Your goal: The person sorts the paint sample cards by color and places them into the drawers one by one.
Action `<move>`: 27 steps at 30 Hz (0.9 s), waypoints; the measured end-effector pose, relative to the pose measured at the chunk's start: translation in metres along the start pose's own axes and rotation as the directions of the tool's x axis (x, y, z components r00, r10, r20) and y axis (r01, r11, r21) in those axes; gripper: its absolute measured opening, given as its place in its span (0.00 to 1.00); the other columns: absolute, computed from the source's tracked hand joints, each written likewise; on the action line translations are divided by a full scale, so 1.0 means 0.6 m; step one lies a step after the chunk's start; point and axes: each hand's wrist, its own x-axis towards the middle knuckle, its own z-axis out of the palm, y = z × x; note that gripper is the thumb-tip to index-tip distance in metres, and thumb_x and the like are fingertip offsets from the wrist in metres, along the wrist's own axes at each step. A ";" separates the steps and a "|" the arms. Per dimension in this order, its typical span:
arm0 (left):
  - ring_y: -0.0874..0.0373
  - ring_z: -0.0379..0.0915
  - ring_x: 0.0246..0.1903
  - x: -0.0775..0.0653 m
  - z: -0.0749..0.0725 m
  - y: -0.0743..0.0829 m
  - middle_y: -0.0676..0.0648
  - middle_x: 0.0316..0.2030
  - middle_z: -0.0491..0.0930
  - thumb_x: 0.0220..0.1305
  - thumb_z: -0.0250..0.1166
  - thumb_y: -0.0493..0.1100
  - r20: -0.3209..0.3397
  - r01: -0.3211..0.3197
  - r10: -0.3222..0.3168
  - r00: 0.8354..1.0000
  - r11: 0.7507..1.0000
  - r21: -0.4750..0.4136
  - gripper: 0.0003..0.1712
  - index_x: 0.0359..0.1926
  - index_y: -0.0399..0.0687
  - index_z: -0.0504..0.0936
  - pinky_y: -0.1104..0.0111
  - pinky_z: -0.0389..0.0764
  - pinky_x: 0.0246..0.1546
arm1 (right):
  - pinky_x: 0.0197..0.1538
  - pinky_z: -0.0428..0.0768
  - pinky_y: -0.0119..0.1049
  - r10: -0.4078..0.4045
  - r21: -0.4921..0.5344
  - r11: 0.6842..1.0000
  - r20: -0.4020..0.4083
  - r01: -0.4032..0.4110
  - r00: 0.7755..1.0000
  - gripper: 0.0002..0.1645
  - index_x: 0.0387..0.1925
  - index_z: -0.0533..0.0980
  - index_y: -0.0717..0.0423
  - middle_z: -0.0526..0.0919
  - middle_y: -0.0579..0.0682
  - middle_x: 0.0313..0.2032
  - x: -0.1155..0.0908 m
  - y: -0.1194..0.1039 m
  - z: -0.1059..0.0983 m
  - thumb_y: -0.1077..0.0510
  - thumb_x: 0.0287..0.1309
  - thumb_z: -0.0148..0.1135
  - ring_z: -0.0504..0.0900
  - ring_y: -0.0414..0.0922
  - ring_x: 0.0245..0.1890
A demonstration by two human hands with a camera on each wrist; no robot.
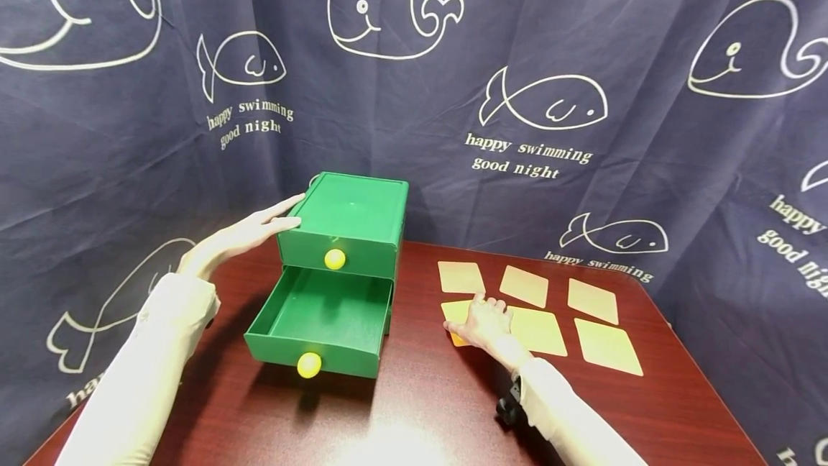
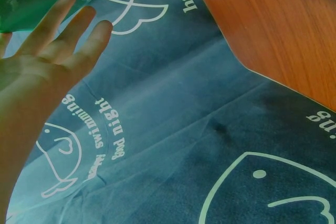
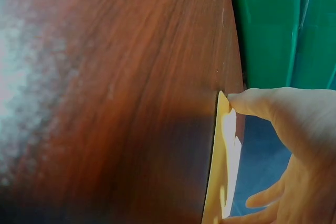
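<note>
A green drawer cabinet [image 1: 352, 203] stands on the table, its lower drawer [image 1: 323, 308] pulled out and bare inside. Yellow round knobs [image 1: 334, 259] mark the drawer fronts. My left hand [image 1: 249, 232] rests on the cabinet's upper left edge with fingers extended. Over at the right, my right hand [image 1: 488, 322] holds a yellow card [image 3: 215, 182] at its edges, thumb at one corner and fingertips at the other side. The card is low over the table or on it; which, I cannot tell. Part of it is hidden under the hand.
Several more pale yellow cards lie in two rows on the brown table [image 1: 427, 394], among them a back-row card [image 1: 524, 286] and a front right card [image 1: 608, 346]. A dark blue curtain [image 1: 420, 113] with white whale and fish drawings hangs behind.
</note>
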 end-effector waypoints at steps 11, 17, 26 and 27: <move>0.49 0.42 0.74 0.003 0.001 -0.001 0.51 0.76 0.47 0.71 0.52 0.58 -0.003 0.018 -0.018 1.000 1.000 -0.010 0.37 0.76 0.68 0.47 0.44 0.46 0.73 | 0.41 0.80 0.55 -0.095 0.149 0.984 -0.004 0.095 0.995 0.52 0.50 0.69 0.66 0.77 0.63 0.43 -0.027 -0.014 -0.044 0.31 0.35 0.74 0.77 0.59 0.44; 0.50 0.43 0.74 0.001 0.001 0.000 0.52 0.76 0.47 0.71 0.53 0.58 -0.010 0.019 -0.019 1.000 1.000 -0.011 0.37 0.75 0.69 0.48 0.45 0.46 0.73 | 0.29 0.77 0.45 -0.196 0.215 0.956 -0.046 0.201 0.980 0.42 0.44 0.69 0.59 0.74 0.55 0.35 -0.051 -0.030 -0.091 0.36 0.35 0.74 0.75 0.52 0.36; 0.51 0.42 0.74 0.001 0.001 0.000 0.52 0.76 0.48 0.71 0.52 0.58 -0.012 0.005 -0.005 1.000 1.000 -0.010 0.37 0.75 0.68 0.48 0.46 0.46 0.74 | 0.30 0.75 0.39 -0.318 0.322 0.892 -0.051 0.316 0.947 0.45 0.56 0.70 0.55 0.74 0.50 0.37 -0.084 -0.054 -0.157 0.40 0.37 0.76 0.75 0.46 0.33; 0.50 0.41 0.75 0.001 0.001 0.000 0.52 0.76 0.48 0.71 0.52 0.58 -0.012 0.005 -0.005 1.000 1.000 -0.009 0.37 0.76 0.68 0.48 0.46 0.46 0.73 | 0.31 0.75 0.39 -0.323 0.321 0.892 -0.045 0.319 0.945 0.47 0.59 0.69 0.55 0.74 0.49 0.38 -0.087 -0.056 -0.163 0.39 0.38 0.75 0.75 0.46 0.33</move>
